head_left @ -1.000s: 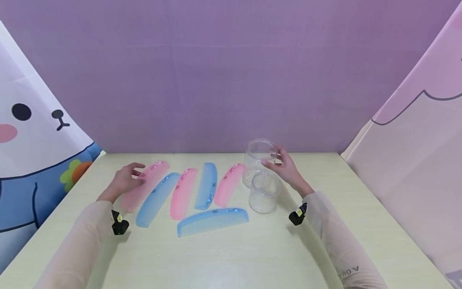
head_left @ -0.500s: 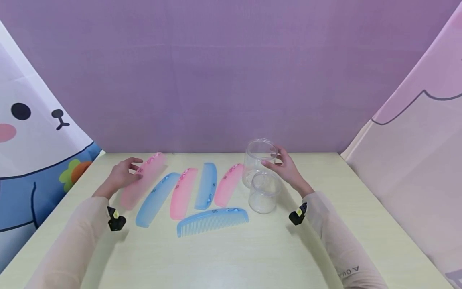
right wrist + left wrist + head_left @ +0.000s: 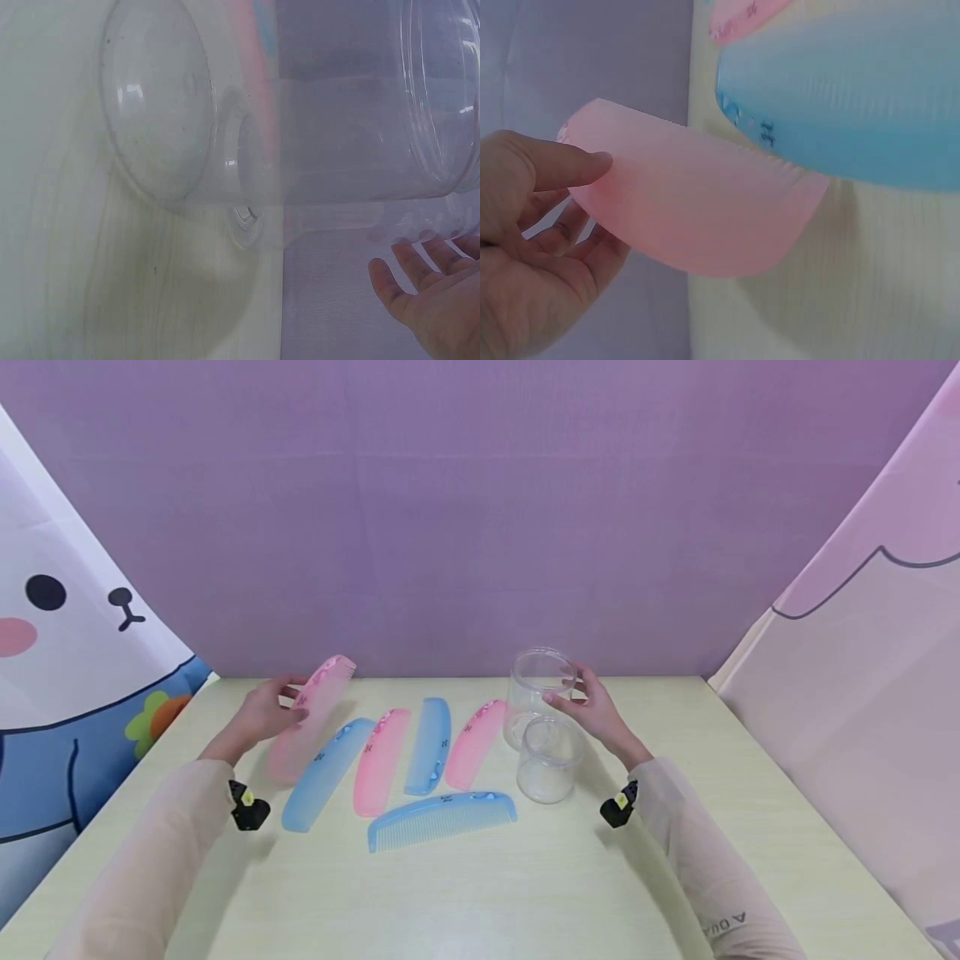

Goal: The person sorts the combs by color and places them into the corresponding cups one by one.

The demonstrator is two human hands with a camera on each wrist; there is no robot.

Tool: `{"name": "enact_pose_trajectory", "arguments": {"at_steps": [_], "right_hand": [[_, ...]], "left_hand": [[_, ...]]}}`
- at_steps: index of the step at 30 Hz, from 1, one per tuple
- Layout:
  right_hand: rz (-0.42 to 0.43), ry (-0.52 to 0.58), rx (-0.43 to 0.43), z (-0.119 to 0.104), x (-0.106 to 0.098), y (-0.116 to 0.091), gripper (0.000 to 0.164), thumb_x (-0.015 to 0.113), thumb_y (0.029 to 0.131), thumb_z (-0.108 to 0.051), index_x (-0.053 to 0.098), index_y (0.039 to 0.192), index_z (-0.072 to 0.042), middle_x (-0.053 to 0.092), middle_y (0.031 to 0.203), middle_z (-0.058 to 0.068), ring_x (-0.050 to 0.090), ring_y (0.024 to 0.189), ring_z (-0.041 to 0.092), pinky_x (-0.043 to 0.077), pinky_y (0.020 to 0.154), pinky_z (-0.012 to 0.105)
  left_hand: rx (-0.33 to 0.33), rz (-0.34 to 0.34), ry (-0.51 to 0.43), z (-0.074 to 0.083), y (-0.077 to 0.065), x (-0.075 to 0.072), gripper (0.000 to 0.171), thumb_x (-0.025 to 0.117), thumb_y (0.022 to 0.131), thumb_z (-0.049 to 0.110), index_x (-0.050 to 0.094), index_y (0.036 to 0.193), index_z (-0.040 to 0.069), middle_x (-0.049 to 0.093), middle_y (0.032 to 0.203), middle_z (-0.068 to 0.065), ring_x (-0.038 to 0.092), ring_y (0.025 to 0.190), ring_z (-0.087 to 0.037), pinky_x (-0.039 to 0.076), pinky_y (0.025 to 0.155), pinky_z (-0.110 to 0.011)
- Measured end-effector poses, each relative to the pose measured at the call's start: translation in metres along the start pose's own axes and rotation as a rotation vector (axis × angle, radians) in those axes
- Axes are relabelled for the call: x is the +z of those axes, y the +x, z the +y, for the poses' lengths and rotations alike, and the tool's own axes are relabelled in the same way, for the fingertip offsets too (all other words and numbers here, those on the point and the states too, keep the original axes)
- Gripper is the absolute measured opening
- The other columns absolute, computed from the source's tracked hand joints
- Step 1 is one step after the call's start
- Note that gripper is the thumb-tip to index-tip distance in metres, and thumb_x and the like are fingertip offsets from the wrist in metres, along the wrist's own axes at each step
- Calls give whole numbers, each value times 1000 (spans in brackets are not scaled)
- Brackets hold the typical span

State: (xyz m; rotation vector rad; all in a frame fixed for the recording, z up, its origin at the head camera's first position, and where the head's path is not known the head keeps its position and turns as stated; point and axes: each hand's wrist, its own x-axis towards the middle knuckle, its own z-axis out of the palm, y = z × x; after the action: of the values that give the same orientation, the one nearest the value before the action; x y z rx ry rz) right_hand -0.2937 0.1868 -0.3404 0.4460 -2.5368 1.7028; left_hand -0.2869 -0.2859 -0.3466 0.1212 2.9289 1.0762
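Note:
Thumb and fingers of my left hand [image 3: 262, 712] pinch a translucent pink comb [image 3: 321, 706] near its decorated end. In the left wrist view this comb [image 3: 697, 202] hangs tilted, its far end raised and a shadow on the table beneath. My right hand [image 3: 597, 710] curls round the right side of the taller clear plastic jar [image 3: 522, 706], near its rim. Its fingertips meet the jar wall in the right wrist view, where the thumb is hidden. A second, shorter-looking clear jar [image 3: 551, 768] stands upright just in front.
Between the hands lie a blue comb [image 3: 326, 777], a pink comb [image 3: 381, 764], another blue comb [image 3: 428, 747] and another pink comb [image 3: 476, 745]. One more blue comb [image 3: 442, 820] lies crosswise nearer me. A purple cloth [image 3: 450, 527] hangs behind the table [image 3: 480, 902].
The left hand has lifted the pink comb off the table, its far end rising toward the cloth, after a short shift left and back right. The right hand and jars have stayed put.

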Motion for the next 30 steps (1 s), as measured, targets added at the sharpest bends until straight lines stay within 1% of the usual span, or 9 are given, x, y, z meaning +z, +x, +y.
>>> {"name": "enact_pose_trajectory", "arguments": {"at_steps": [7,15,21,27,30], "right_hand": [[-2,1,0,0,0,0,73,64,84,-15,22,140,1,32,139,22,32,129,42,36,102,51],[0,-1,-3,0,0,-1,72,65,84,-14,22,140,0,33,137,22,33,129,41,36,101,51],[4,5,-7,1,0,-1,71,64,84,-13,23,140,1,33,137,23,33,129,42,36,101,51],[3,6,-4,1,0,-1,72,64,84,-13,22,140,1,32,139,22,32,129,42,36,102,51],[3,4,-3,2,0,0,72,64,84,-13,22,141,0,32,140,21,33,129,40,36,101,51]], "left_hand": [[44,16,-47,13,2,6,55,58,85,8,35,133,-3,45,122,-27,51,105,-42,51,86,-46],[99,53,-138,26,9,20,52,58,84,3,36,130,-4,46,118,-26,55,99,-40,54,79,-41],[97,61,-199,40,12,31,50,58,84,3,36,128,-3,45,120,-24,54,96,-36,55,78,-37],[127,80,-285,54,14,43,49,57,85,1,35,128,-4,47,119,-25,57,91,-33,56,73,-33],[133,84,-322,60,15,49,49,57,85,1,36,128,-3,48,120,-24,58,88,-31,56,72,-32]]}}
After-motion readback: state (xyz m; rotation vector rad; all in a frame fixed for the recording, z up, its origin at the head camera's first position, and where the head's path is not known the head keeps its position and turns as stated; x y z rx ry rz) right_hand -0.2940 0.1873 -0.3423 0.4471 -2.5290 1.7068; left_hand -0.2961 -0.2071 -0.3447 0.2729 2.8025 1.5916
